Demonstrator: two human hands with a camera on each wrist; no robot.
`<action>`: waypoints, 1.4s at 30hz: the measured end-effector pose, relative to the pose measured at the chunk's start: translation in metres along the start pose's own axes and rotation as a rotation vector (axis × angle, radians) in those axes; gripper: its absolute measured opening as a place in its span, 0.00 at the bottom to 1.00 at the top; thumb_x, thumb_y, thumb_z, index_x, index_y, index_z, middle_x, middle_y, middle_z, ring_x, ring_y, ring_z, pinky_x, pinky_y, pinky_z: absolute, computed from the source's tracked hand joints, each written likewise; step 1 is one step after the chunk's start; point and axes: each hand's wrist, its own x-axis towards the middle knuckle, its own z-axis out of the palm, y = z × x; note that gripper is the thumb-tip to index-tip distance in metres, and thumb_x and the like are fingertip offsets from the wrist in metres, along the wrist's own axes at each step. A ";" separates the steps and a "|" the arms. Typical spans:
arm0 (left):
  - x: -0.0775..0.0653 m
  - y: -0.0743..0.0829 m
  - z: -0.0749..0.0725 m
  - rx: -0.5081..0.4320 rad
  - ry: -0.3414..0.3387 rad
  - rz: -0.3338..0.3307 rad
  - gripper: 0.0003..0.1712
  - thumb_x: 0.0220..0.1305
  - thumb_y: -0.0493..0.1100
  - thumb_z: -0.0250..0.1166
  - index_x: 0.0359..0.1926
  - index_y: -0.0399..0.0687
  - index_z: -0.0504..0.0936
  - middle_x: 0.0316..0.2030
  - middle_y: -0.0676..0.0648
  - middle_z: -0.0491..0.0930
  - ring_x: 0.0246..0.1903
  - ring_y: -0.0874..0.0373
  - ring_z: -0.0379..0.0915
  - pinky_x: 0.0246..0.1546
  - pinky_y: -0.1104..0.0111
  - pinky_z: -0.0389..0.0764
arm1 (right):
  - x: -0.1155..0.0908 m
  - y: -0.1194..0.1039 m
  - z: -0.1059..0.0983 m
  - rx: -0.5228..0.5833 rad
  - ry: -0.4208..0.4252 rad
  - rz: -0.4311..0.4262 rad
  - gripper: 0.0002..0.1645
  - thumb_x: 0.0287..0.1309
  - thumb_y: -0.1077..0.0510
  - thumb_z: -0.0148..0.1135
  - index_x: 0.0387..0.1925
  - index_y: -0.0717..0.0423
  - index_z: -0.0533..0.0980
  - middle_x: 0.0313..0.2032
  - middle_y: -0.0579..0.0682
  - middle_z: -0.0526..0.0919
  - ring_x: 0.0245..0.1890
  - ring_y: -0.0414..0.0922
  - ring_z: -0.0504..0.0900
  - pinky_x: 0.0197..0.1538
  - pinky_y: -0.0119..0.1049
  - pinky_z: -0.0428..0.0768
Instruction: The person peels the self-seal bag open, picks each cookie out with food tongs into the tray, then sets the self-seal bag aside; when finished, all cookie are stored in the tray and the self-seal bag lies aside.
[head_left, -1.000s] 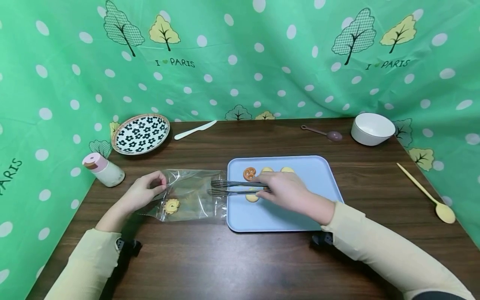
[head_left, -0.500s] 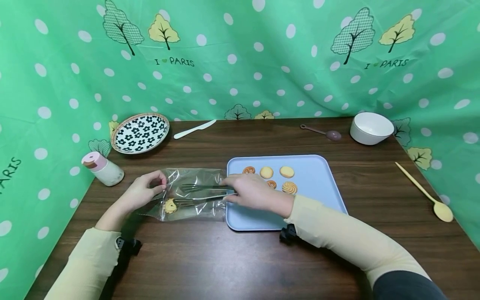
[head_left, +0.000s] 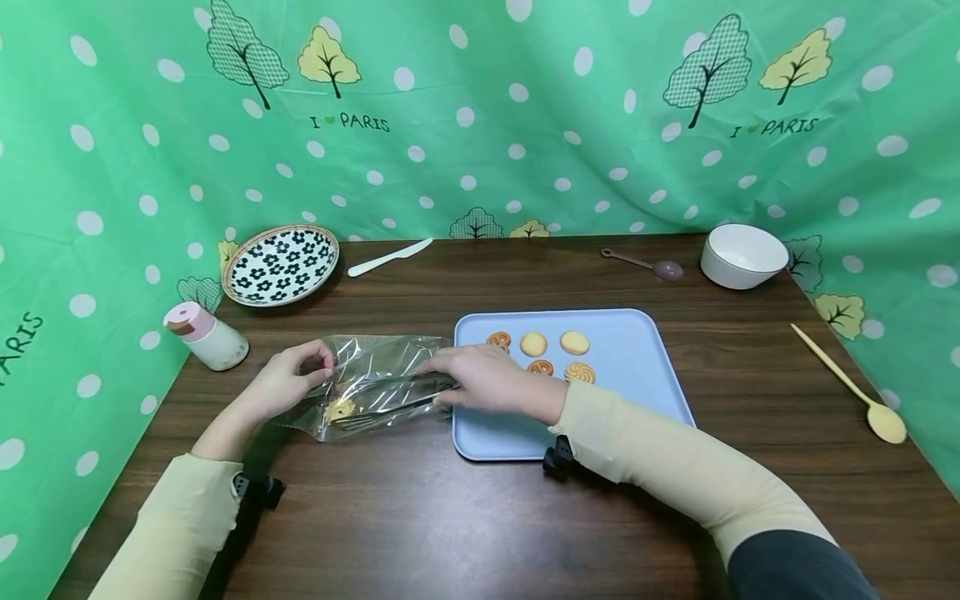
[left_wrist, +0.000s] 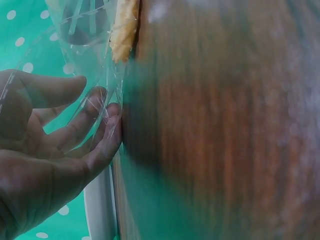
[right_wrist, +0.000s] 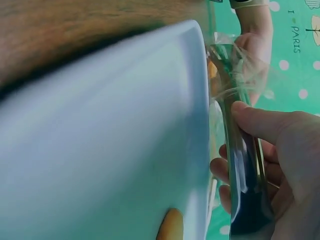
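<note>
My left hand [head_left: 288, 379] pinches the left end of a clear plastic bag [head_left: 390, 350]; in the left wrist view its film lies over the fingers [left_wrist: 100, 150]. A flower-shaped cookie [head_left: 340, 409] is inside the bag, near that hand. My right hand [head_left: 487, 379] grips metal tongs [right_wrist: 245, 165], with the thumb on one arm and fingers around the other. The tongs reach into the bag, one tip beside the cookie; whether they touch it I cannot tell. Under my right hand lies a blue tray [head_left: 630, 417] bearing pretzels [head_left: 540, 367], round cookies [head_left: 533, 344] and a swirl cookie [head_left: 580, 373].
At the back left are a flower-patterned plate [head_left: 281, 267], a white knife [head_left: 390, 258] and a pink-lidded bottle [head_left: 210, 337]. A purple spoon [head_left: 645, 264] and white bowl [head_left: 744, 258] stand back right. A yellow spoon [head_left: 855, 387] lies at the right edge.
My right hand has moved left with the tongs, from over the tray into the bag up to the cookie. More cookies on the tray are uncovered. The left hand stays put.
</note>
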 end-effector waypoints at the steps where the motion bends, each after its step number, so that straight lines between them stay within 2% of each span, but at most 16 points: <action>1: 0.000 0.000 0.000 -0.003 -0.001 -0.002 0.04 0.64 0.36 0.58 0.35 0.49 0.73 0.37 0.47 0.77 0.41 0.52 0.70 0.44 0.60 0.67 | 0.001 0.000 0.000 -0.002 -0.002 -0.001 0.28 0.55 0.41 0.64 0.58 0.39 0.74 0.57 0.40 0.77 0.49 0.40 0.80 0.36 0.39 0.77; 9: 0.000 0.000 0.001 0.007 -0.002 0.002 0.03 0.65 0.37 0.58 0.35 0.50 0.73 0.37 0.47 0.77 0.41 0.52 0.70 0.44 0.60 0.67 | -0.001 -0.001 -0.005 -0.009 -0.003 -0.009 0.24 0.56 0.44 0.63 0.56 0.38 0.75 0.55 0.38 0.78 0.43 0.39 0.81 0.33 0.39 0.77; 13: 0.000 -0.001 0.001 0.008 0.001 -0.001 0.03 0.65 0.37 0.58 0.35 0.50 0.73 0.37 0.47 0.76 0.41 0.52 0.69 0.43 0.60 0.67 | -0.009 0.006 -0.011 0.000 0.016 -0.009 0.24 0.56 0.44 0.64 0.55 0.40 0.76 0.54 0.38 0.79 0.41 0.36 0.80 0.38 0.38 0.77; 14: -0.001 -0.001 0.001 0.006 0.002 -0.001 0.04 0.65 0.37 0.58 0.35 0.50 0.73 0.37 0.47 0.76 0.40 0.52 0.69 0.43 0.60 0.67 | -0.012 0.008 -0.013 0.003 0.023 -0.002 0.24 0.55 0.45 0.65 0.54 0.40 0.76 0.53 0.38 0.79 0.38 0.35 0.79 0.38 0.38 0.77; 20: -0.002 -0.002 0.001 0.010 0.005 0.004 0.04 0.64 0.36 0.59 0.35 0.50 0.73 0.36 0.47 0.76 0.40 0.52 0.69 0.44 0.60 0.67 | -0.031 0.024 -0.021 0.023 0.043 0.075 0.23 0.52 0.46 0.68 0.51 0.42 0.78 0.45 0.38 0.82 0.26 0.35 0.73 0.26 0.34 0.70; 23: -0.002 -0.002 0.001 0.010 0.005 -0.001 0.04 0.64 0.36 0.59 0.35 0.49 0.73 0.36 0.47 0.76 0.41 0.52 0.69 0.44 0.60 0.66 | -0.035 0.028 -0.022 0.028 0.024 0.105 0.24 0.51 0.46 0.69 0.51 0.43 0.78 0.43 0.41 0.82 0.26 0.34 0.72 0.25 0.33 0.68; 27: -0.002 -0.003 0.001 0.012 0.008 -0.008 0.04 0.64 0.36 0.59 0.35 0.49 0.73 0.36 0.47 0.76 0.41 0.52 0.69 0.44 0.60 0.66 | -0.034 0.029 -0.020 0.040 0.011 0.103 0.26 0.51 0.45 0.68 0.53 0.44 0.77 0.44 0.42 0.82 0.28 0.35 0.72 0.27 0.34 0.70; 33: 0.000 -0.003 0.003 0.007 0.009 -0.010 0.04 0.64 0.36 0.59 0.35 0.50 0.73 0.37 0.47 0.76 0.41 0.52 0.69 0.44 0.60 0.67 | -0.031 0.027 -0.015 0.057 0.044 0.071 0.24 0.53 0.47 0.67 0.53 0.44 0.78 0.48 0.40 0.82 0.44 0.41 0.76 0.39 0.38 0.75; 35: 0.000 -0.002 0.003 0.008 0.009 -0.008 0.04 0.64 0.36 0.59 0.35 0.50 0.73 0.38 0.47 0.76 0.41 0.52 0.69 0.44 0.60 0.67 | -0.032 0.027 -0.015 0.054 0.056 0.078 0.23 0.53 0.47 0.68 0.52 0.43 0.78 0.48 0.39 0.81 0.48 0.41 0.77 0.38 0.38 0.76; 37: 0.001 -0.002 0.003 0.009 0.007 -0.007 0.04 0.64 0.37 0.59 0.35 0.50 0.73 0.38 0.47 0.77 0.42 0.52 0.69 0.44 0.60 0.67 | -0.033 0.028 -0.014 0.062 0.064 0.077 0.23 0.53 0.47 0.68 0.52 0.43 0.78 0.48 0.39 0.82 0.48 0.41 0.77 0.40 0.38 0.75; 42: 0.001 -0.002 0.002 0.012 0.005 -0.013 0.04 0.64 0.36 0.59 0.35 0.50 0.73 0.38 0.47 0.76 0.42 0.52 0.69 0.44 0.60 0.67 | -0.039 0.032 -0.018 0.091 0.080 0.080 0.21 0.53 0.49 0.68 0.50 0.45 0.79 0.44 0.42 0.83 0.35 0.38 0.76 0.32 0.35 0.73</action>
